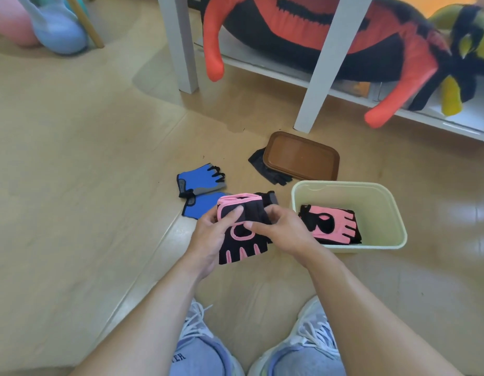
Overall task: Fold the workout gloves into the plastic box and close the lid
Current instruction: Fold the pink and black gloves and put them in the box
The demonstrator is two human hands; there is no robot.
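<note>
A pink and black workout glove [243, 234] is held above the floor by both hands, its cuff end bent over the palm part. My left hand [211, 234] grips its left side with the thumb on top. My right hand [281, 229] pinches its right side. A cream plastic box [382, 202] stands open on the floor to the right, with another pink and black glove [333, 223] lying inside. The brown lid [301, 156] lies flat behind the box. Two blue gloves [200, 180] [201, 204] lie left of my hands.
A dark grey glove [265, 169] pokes out from under the lid's left edge. White table legs [322, 63] and a low shelf with large plush toys [316, 31] stand behind. My two shoes [314, 335] are at the bottom of the view.
</note>
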